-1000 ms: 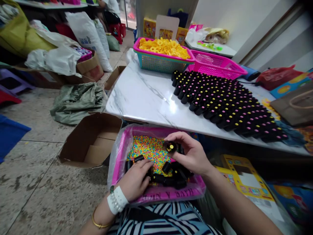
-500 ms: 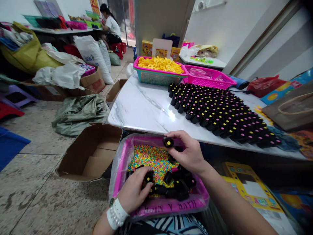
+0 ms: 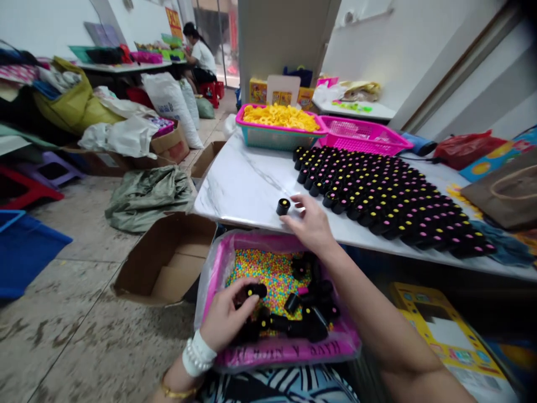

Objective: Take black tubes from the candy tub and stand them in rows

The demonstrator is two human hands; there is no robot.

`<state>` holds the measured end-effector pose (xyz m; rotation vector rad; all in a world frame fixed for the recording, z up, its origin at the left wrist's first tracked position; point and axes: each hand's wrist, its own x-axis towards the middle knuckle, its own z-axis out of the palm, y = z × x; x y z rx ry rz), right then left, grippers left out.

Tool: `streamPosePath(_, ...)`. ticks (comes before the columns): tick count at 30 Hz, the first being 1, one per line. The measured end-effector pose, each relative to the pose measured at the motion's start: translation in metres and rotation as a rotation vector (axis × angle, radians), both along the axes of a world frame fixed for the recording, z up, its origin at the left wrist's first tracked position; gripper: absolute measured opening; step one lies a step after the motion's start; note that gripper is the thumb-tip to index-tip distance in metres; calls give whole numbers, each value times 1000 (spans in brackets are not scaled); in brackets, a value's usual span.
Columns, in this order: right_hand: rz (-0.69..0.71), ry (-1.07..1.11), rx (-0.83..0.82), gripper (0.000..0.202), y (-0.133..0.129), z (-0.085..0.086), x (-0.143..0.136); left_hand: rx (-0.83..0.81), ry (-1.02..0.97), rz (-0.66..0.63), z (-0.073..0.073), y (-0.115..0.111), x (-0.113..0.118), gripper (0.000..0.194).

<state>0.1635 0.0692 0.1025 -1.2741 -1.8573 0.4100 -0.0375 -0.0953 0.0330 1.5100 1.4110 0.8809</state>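
My left hand (image 3: 231,309) is closed on a small black cup-shaped piece (image 3: 257,290) with a yellow bead in it. It hovers over a pink tray (image 3: 289,354) lined with clear plastic, which holds many small coloured beads (image 3: 268,274) and several more black pieces (image 3: 315,322). On the white marbled table, one black cup (image 3: 283,207) with a yellow centre stands upright by itself. Just right of that cup is my right hand (image 3: 312,225), its thumb and fingers apart and nothing between them. Rows of similar black cups (image 3: 377,190) with yellow or pink centres stand farther right.
A teal-and-pink basket (image 3: 272,137) of yellow rings and a pink basket (image 3: 364,137) stand at the table's back. An open cardboard box (image 3: 168,263) is on the floor at left, near a green sack (image 3: 149,196). Another person (image 3: 203,59) sits at a far table.
My right hand has moved from above the tray to the table, set down the black cup and let go. My left hand has lifted a black cup slightly. The view has shifted a little.
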Motion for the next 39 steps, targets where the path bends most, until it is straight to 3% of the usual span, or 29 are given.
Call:
streamPosePath(3,17,41,74,28,-55,-8,5,-57,-84,104,0,2,-1,30)
streamPosePath(5,231,-22,-18,23,-92,-20,5,-71,-110,140,-4,2,0,31)
streamPosePath(8,549,-157,-189,37,-123,-46,0,-74,-124,118,-9,-1,6,31)
streamPosePath(11,610,-288,-252,39,-117,-69,-2,-7,-3,79,-10,-3,13,29)
streamPosePath(15,516,-691,-182,20,-87,-83,1,281,374,130,-11,-1,13,26)
streamPosePath(18,535,-869,-162,17,-77,-93,-3,286,625,95,-15,3,10,28)
streamPosePath(20,608,-802,-214,20,-78,-101,-7,197,731,20,-17,4,9,28)
streamPosePath(24,674,-411,-428,35,-82,-105,-2,90,806,-39,-18,-2,10,28)
streamPosePath(28,551,-52,-588,31,-83,-88,23,73,864,-38,-17,-5,10,41)
streamPosePath(33,505,425,-837,34,-91,-70,42,63,927,-66,-14,1,12,39)
streamPosePath(36,506,381,-743,33,-87,-73,41,54,948,-90,-11,4,15,30)
streamPosePath(39,480,58,-549,28,-76,-85,35,71,930,-78,-13,2,18,20)
